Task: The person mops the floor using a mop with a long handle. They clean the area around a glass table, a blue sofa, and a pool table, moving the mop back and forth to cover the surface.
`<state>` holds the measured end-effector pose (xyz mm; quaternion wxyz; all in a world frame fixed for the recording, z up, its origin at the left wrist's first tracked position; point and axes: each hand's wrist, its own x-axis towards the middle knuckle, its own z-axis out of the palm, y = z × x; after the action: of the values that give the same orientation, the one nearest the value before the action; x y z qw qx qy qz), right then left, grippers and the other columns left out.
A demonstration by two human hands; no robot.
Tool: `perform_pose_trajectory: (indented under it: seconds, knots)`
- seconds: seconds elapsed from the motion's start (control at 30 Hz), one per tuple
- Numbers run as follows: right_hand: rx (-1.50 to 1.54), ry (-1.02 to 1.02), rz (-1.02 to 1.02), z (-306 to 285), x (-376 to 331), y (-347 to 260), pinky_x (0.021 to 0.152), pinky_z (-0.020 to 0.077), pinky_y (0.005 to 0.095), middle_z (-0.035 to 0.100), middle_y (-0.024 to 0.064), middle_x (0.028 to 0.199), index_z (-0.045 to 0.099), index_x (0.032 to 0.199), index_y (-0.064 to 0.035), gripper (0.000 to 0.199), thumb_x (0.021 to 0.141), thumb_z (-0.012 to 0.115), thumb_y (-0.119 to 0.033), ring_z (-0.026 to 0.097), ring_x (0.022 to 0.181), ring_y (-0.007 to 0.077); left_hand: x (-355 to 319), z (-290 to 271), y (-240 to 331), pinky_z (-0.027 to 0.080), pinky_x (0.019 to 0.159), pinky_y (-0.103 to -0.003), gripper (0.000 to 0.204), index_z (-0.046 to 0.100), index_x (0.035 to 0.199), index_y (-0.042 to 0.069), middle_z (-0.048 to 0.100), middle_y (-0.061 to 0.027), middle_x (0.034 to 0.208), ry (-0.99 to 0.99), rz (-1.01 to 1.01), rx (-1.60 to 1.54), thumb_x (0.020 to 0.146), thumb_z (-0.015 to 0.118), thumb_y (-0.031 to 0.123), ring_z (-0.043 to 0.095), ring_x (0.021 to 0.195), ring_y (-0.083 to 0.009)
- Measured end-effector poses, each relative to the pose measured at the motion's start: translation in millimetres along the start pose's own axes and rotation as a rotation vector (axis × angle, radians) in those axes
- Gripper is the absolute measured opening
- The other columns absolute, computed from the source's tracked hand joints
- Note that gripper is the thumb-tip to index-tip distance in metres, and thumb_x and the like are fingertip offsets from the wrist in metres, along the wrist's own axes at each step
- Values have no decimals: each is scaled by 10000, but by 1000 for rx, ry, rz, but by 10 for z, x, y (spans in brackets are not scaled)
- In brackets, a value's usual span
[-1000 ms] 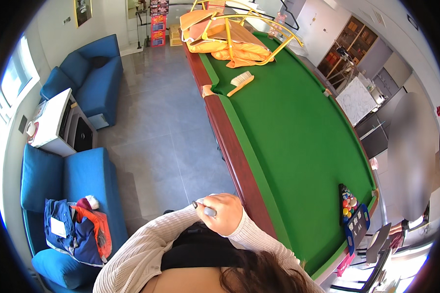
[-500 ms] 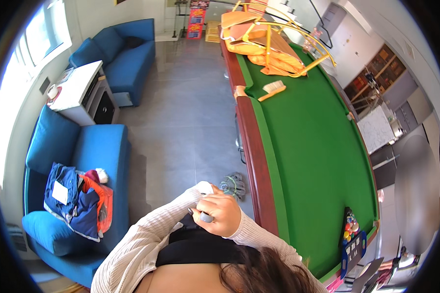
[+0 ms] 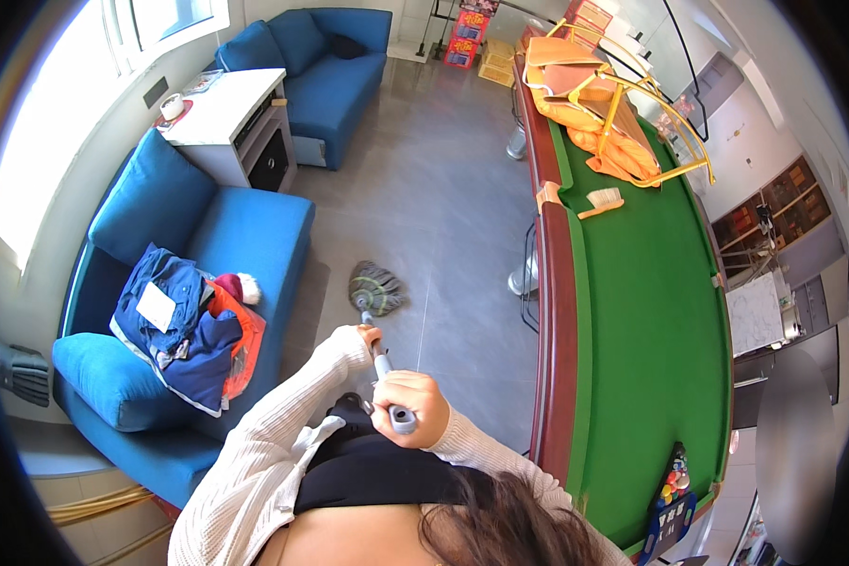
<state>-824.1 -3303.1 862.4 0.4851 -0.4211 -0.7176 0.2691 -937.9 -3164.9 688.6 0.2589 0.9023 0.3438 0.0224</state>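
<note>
I hold a mop upright in front of me. Its grey stringy head point(image 3: 377, 290) rests on the grey tiled floor between the blue sofa and the billiard table. My right hand point(image 3: 408, 403) is closed around the top end of the grey handle point(image 3: 383, 366). My left hand point(image 3: 368, 334) grips the same handle lower down, mostly covered by a cream knitted sleeve.
A green billiard table point(image 3: 646, 311) with a red-brown rail runs along my right, carrying an orange cover, a yellow frame and a brush point(image 3: 602, 201). Blue sofas point(image 3: 245, 236) stand on the left, one with a heap of clothes point(image 3: 184, 325). A white side table point(image 3: 219, 108) stands between them.
The view has swung left and down, away from the table. The mop head is now in sight on the floor, and both hands hold the handle further out in front.
</note>
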Motion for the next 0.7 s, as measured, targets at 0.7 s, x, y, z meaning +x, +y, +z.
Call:
perform_pose_trajectory:
  seconds: [0.7]
  knots:
    - [470, 476, 304, 158, -497, -388, 445, 371, 277, 502, 83, 519, 469, 596, 28, 209, 793, 539, 18, 478, 455, 146, -475, -96, 1, 466, 903, -370, 274, 560, 1135, 150, 626, -90, 1104, -660, 276, 133, 869, 502, 174, 590, 1062, -296]
